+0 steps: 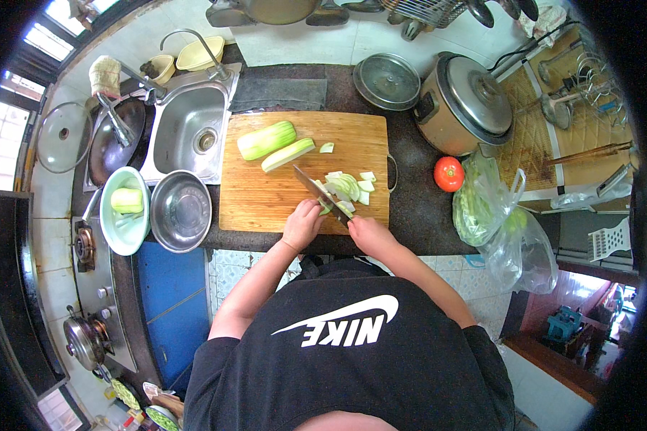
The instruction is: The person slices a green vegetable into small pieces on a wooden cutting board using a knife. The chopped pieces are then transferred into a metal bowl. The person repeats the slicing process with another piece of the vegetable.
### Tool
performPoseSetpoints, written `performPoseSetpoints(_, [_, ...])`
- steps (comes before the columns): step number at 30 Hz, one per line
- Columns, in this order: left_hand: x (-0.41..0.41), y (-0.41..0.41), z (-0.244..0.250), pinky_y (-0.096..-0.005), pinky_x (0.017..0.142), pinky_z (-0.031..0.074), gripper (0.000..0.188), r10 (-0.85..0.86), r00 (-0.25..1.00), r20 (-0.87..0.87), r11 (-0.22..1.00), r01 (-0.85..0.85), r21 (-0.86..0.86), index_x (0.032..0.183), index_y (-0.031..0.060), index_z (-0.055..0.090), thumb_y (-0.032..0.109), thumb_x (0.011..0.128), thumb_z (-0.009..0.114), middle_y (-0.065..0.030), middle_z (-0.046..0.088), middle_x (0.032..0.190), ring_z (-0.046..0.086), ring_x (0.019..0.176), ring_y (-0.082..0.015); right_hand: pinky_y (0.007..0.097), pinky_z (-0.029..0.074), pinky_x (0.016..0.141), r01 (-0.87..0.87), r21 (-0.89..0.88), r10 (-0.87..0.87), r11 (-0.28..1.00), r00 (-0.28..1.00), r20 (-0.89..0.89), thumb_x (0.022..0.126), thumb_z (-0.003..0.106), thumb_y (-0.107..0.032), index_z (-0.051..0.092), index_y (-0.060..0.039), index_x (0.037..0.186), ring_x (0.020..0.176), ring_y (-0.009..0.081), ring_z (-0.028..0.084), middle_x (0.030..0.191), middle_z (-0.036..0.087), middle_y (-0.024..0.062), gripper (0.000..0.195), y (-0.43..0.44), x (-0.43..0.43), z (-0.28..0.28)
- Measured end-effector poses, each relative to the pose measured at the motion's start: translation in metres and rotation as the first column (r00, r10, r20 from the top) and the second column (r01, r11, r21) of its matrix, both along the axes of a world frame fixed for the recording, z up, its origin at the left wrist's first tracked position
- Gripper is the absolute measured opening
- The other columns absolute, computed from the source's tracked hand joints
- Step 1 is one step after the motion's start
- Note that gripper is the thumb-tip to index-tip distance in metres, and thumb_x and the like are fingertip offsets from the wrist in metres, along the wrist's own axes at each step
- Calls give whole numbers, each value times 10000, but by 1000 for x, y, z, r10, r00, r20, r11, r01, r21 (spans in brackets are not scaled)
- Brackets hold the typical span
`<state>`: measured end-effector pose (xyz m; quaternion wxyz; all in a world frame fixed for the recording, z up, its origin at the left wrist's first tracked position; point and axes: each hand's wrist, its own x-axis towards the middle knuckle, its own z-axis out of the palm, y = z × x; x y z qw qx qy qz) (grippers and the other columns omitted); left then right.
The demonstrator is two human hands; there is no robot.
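Note:
My right hand (371, 234) grips the handle of a kitchen knife (314, 185), its blade slanting up and left across a wooden cutting board (259, 207). Close against the blade's left side, the curled fingers of my left hand (302, 222) hold a small piece of pale green gourd (325, 208), mostly hidden by the fingers. Thin gourd slices (345, 186) lie in a loose pile right of the blade, with a few apart. Farther back on the board rest a peeled gourd half (268, 140) and a narrower cut length (288, 155); one small slice (327, 147) sits beside them.
Left of the board are a steel sink (178, 137), a metal bowl (181, 229) and a mint-green basin (110, 229) holding a gourd chunk. To the right stand a rice cooker (436, 121), a tomato (449, 174) and plastic bags of vegetables (477, 204). Metal lids (386, 81) lie behind.

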<state>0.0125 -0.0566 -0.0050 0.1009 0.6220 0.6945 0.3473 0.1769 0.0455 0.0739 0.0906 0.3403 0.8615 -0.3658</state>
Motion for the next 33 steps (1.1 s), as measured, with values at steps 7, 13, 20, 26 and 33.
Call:
performPoseSetpoints(7, [6,3,-8,-376,777,456,217,68,998,11,997,-68,48,904,35,553,110,718,635,-123,549,963,527,923,-312,498,455,668,30,7,-30,1000,1000,-9,891,412,-246,551,26,819,734,428,575,755,591,253,313,4,-6,-27])
performPoseSetpoints(13, [12,11,-3,-363,747,467,206,106,994,-2,991,-106,79,873,35,536,123,713,633,-110,545,935,529,904,-297,493,461,700,76,20,-77,997,996,41,901,393,-267,546,15,852,786,417,576,810,595,250,325,22,1,-7])
performPoseSetpoints(20, [10,10,-4,-374,729,470,194,82,997,9,995,-82,59,846,32,523,124,714,632,-115,543,926,532,893,-301,495,468,687,-3,22,1,1000,997,77,895,402,-258,548,12,837,753,410,585,792,601,245,312,19,11,22])
performPoseSetpoints(26, [8,10,-3,-377,732,469,185,60,998,12,995,-60,79,840,30,517,113,714,625,-117,542,928,532,893,-303,497,470,670,-12,24,11,1000,998,59,889,412,-257,551,8,824,733,406,590,766,602,240,307,17,13,17])
performPoseSetpoints(33, [5,10,-4,-381,764,461,193,32,999,22,997,-34,63,845,24,513,111,714,625,-124,544,945,527,913,-308,492,467,682,-36,26,35,999,999,42,887,412,-258,551,8,816,736,408,588,758,596,243,308,16,15,16])
